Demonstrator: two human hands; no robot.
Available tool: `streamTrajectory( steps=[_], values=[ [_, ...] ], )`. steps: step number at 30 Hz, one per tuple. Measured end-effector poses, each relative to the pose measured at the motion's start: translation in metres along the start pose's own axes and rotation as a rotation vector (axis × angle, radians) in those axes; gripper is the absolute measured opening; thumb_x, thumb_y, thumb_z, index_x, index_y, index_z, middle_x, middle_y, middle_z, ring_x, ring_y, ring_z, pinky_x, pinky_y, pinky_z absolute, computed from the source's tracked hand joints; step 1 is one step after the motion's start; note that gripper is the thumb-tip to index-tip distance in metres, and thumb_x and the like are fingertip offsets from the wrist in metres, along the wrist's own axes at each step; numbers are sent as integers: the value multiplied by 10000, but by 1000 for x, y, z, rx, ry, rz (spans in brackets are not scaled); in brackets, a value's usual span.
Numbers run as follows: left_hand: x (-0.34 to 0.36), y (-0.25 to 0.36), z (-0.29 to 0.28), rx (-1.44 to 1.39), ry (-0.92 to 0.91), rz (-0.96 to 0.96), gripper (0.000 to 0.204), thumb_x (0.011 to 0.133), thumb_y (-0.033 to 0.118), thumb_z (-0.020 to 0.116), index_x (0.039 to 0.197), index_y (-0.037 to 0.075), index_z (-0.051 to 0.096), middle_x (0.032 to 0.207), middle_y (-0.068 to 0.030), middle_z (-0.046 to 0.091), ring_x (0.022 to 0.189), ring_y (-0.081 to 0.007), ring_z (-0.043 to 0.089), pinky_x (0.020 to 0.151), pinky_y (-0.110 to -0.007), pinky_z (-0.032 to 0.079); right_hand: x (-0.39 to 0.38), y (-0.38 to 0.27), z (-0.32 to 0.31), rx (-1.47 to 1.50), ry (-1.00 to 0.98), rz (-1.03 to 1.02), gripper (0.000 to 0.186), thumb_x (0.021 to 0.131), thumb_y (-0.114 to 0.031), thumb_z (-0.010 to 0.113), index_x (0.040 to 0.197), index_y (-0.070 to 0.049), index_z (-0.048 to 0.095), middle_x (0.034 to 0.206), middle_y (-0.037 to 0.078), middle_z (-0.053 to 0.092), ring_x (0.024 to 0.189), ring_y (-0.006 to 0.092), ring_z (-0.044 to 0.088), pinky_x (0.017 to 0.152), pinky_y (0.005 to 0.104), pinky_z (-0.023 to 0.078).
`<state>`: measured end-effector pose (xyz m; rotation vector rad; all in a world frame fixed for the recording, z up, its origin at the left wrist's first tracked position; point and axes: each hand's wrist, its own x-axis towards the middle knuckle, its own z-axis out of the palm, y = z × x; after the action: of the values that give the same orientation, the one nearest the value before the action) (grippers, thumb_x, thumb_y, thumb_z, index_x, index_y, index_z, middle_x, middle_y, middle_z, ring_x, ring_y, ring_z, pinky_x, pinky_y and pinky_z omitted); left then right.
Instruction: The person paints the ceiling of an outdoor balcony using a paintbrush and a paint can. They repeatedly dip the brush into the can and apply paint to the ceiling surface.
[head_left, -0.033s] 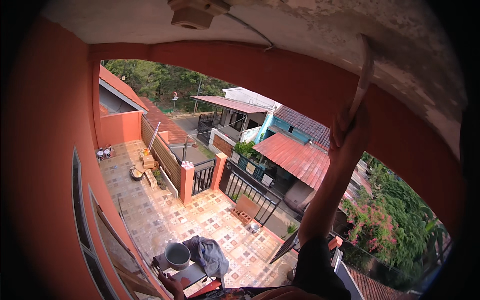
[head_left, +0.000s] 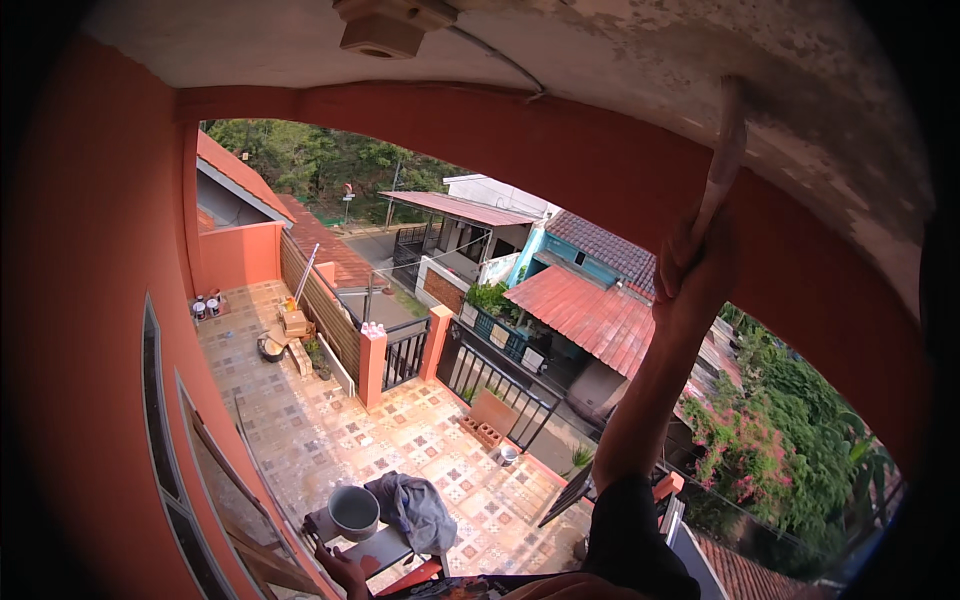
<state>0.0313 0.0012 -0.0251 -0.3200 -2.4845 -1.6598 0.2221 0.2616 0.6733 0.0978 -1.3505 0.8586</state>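
My right hand (head_left: 695,255) is raised high at the right, its fingers closed around the handle of a paintbrush (head_left: 732,145). The brush looks narrow, seen nearly edge-on, and its tip meets the stained, patchy ceiling (head_left: 800,70) just above the red beam (head_left: 600,140). Low at the left, my left hand (head_left: 345,572) grips the edge of what looks like a stepladder top (head_left: 385,548), grey with red parts. On that top stand a grey bucket (head_left: 354,512) and, beside it, a crumpled grey-blue cloth (head_left: 418,512). What lies inside the bucket is hard to make out.
A terracotta wall with windows (head_left: 165,430) runs along the left. A ceiling fixture (head_left: 390,28) with a cable sits overhead. Far below lies a tiled terrace (head_left: 400,440) with a black gate (head_left: 495,390), hollow bricks (head_left: 480,430), a small white pail (head_left: 508,456) and paint cans (head_left: 205,306).
The brush tip has shifted slightly down along the ceiling, and my right hand has tilted a little with it. My left hand, the bucket and the cloth stay in place.
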Motion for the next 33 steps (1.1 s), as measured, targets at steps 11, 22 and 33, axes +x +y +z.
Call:
streamTrajectory(
  steps=[11,22,33],
  values=[
    [2,10,-6,4,-37,-65,469,966,-46,478,1428,-23,398,1368,-266,490,1290,-393,506,1064,-458,423,67,130,55,-527,20,-295,378,1061,-353,422,951,-20,566,680,81,515,497,149,508,432,316,379],
    [1,0,0,30,43,52,408,963,-26,501,1366,-50,441,1318,-274,512,1240,-406,526,1040,-454,436,41,124,76,52,-155,373,393,1071,-348,364,781,-117,490,496,-37,385,328,46,304,288,223,220],
    [1,4,0,5,42,33,439,960,-54,491,1392,-47,413,1306,-271,509,1234,-404,534,1027,-454,453,26,24,41,-195,-1,157,364,1064,-295,312,799,-113,483,536,-50,391,349,21,266,294,218,186]
  ],
)
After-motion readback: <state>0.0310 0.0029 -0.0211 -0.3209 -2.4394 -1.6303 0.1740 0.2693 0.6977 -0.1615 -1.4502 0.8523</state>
